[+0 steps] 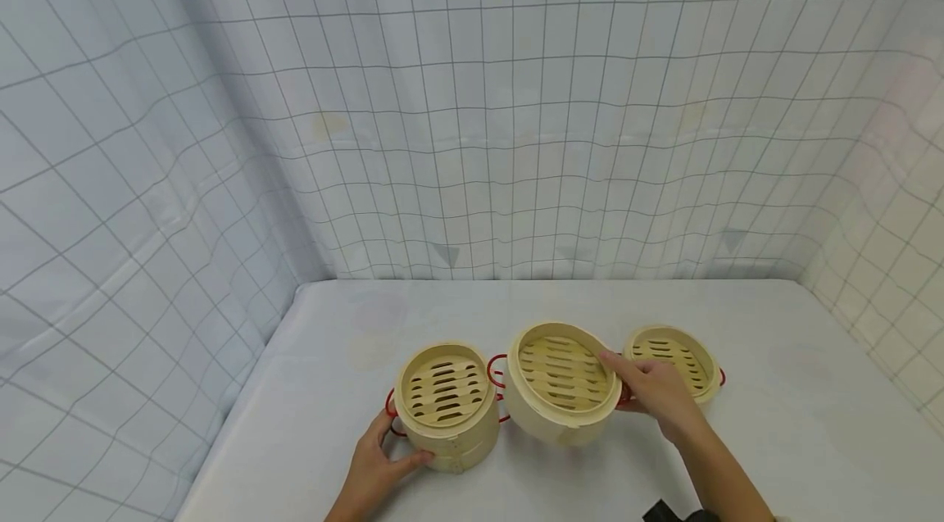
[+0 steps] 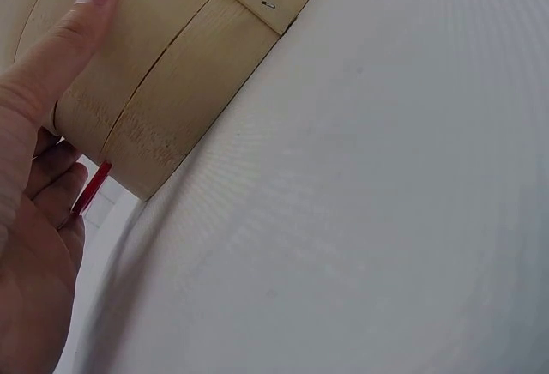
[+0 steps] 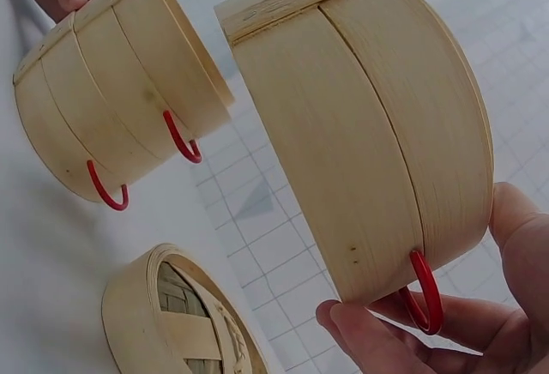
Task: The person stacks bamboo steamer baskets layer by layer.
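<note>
Nearest us in the right wrist view is the bamboo steamer (image 3: 360,134), tilted and held up, at lower centre of the head view. The right hand (image 1: 656,395) pinches it at one side only, so we judge its weight could twist it loose, or its red handle (image 1: 489,369) could snag the stack (image 1: 446,403). We see pale walls, a seam and a slatted top. Leftward, the left hand (image 1: 379,465) clasps the stack; another steamer (image 1: 677,351) sits at lower right.

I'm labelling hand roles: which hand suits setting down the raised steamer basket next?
Probably the right hand: it grips the raised steamer basket, while the left hand holds the stack on the table.
</note>
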A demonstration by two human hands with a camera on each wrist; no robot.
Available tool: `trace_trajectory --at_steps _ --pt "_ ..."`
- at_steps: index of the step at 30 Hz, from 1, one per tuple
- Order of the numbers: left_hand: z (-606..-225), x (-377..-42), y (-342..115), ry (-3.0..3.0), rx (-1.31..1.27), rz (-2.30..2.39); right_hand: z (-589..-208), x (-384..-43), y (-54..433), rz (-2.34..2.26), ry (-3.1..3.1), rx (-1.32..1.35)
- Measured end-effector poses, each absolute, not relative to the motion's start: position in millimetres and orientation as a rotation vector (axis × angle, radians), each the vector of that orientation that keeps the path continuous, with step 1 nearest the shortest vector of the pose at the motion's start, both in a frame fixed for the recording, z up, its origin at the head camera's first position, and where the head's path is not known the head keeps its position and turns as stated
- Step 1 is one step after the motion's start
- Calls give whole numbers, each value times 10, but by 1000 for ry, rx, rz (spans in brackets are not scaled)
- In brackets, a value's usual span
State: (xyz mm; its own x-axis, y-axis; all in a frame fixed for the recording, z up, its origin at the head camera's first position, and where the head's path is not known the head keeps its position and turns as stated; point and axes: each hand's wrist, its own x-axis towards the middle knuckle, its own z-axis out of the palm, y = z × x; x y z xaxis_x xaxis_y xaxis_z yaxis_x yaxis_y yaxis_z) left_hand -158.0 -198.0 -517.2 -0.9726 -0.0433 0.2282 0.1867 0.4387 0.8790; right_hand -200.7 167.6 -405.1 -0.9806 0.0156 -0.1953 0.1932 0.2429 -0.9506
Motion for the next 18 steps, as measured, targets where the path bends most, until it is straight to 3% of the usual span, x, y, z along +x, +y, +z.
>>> trace_trajectory --at_steps 18 --pt "-5189 -1573 -1954 -2472 -105 -1541 -4008 -2197 1260 -1811 2369 60"
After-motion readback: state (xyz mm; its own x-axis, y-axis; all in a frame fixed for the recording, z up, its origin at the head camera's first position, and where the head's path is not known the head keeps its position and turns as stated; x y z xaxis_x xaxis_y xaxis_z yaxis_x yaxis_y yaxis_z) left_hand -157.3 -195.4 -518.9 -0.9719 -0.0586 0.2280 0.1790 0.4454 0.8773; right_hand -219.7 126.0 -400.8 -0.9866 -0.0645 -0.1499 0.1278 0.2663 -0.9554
